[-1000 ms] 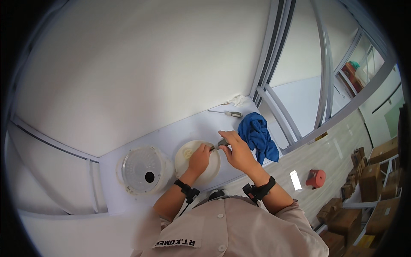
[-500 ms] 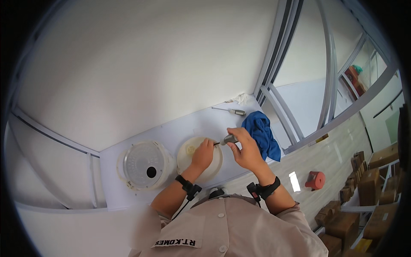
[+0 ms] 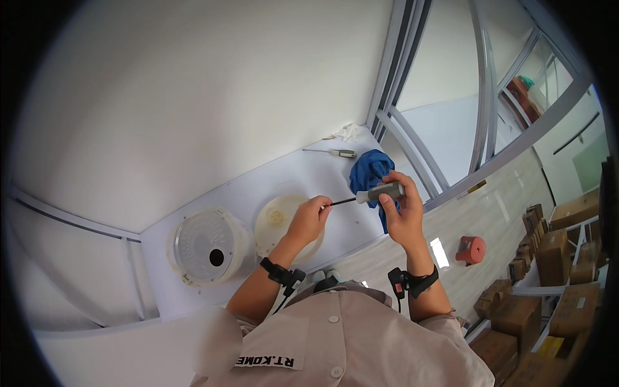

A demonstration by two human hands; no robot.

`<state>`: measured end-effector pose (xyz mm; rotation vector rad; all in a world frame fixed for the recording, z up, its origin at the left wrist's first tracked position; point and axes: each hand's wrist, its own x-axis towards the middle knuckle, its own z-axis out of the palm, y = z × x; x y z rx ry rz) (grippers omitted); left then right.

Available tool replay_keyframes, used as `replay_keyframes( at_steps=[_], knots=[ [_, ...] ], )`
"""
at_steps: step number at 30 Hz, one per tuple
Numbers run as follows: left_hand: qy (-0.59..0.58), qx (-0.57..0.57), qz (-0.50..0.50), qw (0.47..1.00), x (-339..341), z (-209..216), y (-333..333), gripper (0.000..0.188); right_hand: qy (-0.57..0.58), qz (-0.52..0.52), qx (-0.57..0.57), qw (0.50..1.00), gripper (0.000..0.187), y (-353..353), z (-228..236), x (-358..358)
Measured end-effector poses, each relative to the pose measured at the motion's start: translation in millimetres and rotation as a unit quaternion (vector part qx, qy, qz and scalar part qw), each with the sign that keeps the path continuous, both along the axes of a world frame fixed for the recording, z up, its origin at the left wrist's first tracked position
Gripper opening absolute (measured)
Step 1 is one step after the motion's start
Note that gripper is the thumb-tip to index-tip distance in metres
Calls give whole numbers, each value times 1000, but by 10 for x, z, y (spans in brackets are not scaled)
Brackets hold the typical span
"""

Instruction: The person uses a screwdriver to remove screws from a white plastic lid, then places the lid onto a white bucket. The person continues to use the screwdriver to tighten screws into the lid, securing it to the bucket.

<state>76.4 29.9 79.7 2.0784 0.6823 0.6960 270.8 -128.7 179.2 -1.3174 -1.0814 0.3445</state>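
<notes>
A grey-handled screwdriver (image 3: 377,193) is held level, its dark shaft pointing left. My right hand (image 3: 405,219) is closed round the handle. With its fingers pinched, my left hand (image 3: 305,222) grips the tip end of the shaft; whether a small part is also between those fingers I cannot make out. Below and left of that hand lies a round cream disc (image 3: 269,227), like a lid, partly hidden by the hand and forearm. Farther left stands a round whitish appliance (image 3: 201,248) with a translucent top and a black circle on it.
A crumpled blue cloth (image 3: 369,171) lies behind my right hand. Another screwdriver (image 3: 342,153) and white crumpled tissue (image 3: 349,133) are toward the table's (image 3: 248,187) far right corner. Framed glass panels (image 3: 445,109) rise at right; a red stool (image 3: 471,250) and cardboard boxes (image 3: 554,261) stand beyond.
My right hand has moved right with the screwdriver, away from the disc, and more of the shaft shows. My left fingers are still at its tip. The view has shifted slightly.
</notes>
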Motion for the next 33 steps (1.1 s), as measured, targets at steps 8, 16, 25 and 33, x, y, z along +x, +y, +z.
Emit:
replay_keyframes(
  at_steps=[8,16,25,33],
  knots=[
    [1,-20,-60,998,191,-89,-92,14,43,-51,20,998,49,-274,-159,172],
    [156,299,-137,931,393,-336,-189,12,48,-135,12,990,44,-443,-221,315],
    [324,275,-87,901,765,-479,-367,17,49,-138,-24,989,41,-453,-313,292],
    [341,257,-58,902,908,-718,-231,13,60,-143,-26,988,37,-447,-302,334]
  ],
)
